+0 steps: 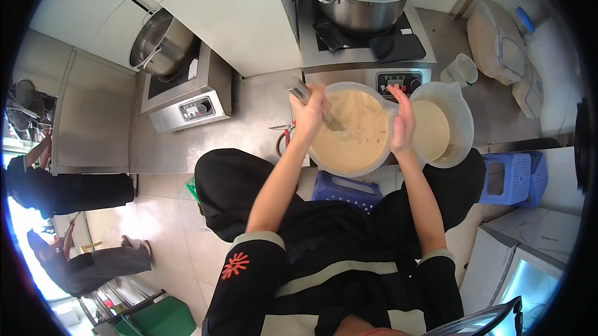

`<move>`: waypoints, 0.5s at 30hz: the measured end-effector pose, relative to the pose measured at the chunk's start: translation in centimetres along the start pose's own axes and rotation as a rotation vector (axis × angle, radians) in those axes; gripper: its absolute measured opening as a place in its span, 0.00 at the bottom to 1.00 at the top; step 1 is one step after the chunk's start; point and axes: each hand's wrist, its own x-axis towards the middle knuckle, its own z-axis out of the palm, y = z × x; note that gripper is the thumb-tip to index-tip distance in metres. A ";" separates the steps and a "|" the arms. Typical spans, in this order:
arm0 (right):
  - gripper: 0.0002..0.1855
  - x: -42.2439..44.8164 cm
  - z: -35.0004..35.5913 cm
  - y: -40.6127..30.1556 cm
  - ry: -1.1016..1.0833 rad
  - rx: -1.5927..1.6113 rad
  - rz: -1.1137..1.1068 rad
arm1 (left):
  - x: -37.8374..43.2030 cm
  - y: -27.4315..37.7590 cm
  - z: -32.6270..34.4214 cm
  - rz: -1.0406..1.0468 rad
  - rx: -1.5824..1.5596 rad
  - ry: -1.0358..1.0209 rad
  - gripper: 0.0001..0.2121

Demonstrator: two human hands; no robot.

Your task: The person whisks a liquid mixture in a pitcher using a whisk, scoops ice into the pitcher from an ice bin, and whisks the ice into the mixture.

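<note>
In front of me is a translucent plastic tub (354, 173) of thick tan liquid (357, 144). My left hand (310, 109) grips the metal handle of what looks like a whisk (301, 90), its lower end sunk in the liquid. My right hand (402, 121) is held flat against the tub's right rim, fingers straight and nothing grasped. Close beside that hand stands a translucent plastic pitcher (460, 125) with smoother beige liquid (430, 130) in its lower part. Red-handled scissors (284, 137) lie left of the tub, partly hidden by my left forearm.
A lidded steel pot (362, 11) stands on an induction cooker (310, 62) behind the tub, near a black phone-like object (397, 48). Another pot (163, 44) sits on the left cooker. Blue stools (507, 179) stand right. Two people (88, 193) are at the far left.
</note>
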 end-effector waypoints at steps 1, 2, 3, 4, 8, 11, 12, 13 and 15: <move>0.28 0.0 0.0 -0.1 -0.003 0.007 0.001 | 0.1 -0.4 -1.0 -0.106 0.108 -0.103 0.14; 0.28 0.0 0.1 -0.1 -0.002 0.007 0.005 | 0.4 0.3 -0.6 -0.109 0.110 -0.103 0.14; 0.28 0.0 0.0 -0.2 0.003 0.001 0.011 | 0.8 1.6 0.6 -0.006 0.255 -0.046 0.14; 0.28 -0.1 -0.1 -0.3 0.009 -0.005 0.016 | 1.2 2.5 1.4 0.098 0.399 0.012 0.14; 0.28 0.0 -0.1 -0.1 0.002 0.004 0.002 | 0.3 1.2 2.0 0.177 0.092 0.109 0.15; 0.28 -0.1 -0.2 0.0 -0.028 0.005 0.018 | 0.6 0.7 2.1 0.004 0.279 -0.079 0.15; 0.28 -0.1 -0.2 0.0 -0.032 0.000 0.019 | 0.9 1.3 2.4 -0.046 0.428 -0.211 0.14; 0.27 -0.1 -0.2 -0.1 -0.036 -0.005 0.020 | 1.2 2.0 2.7 -0.118 0.432 -0.229 0.14; 0.26 -0.1 -0.3 -0.1 -0.035 -0.009 0.019 | 1.5 4.5 4.5 -0.043 0.455 -0.315 0.14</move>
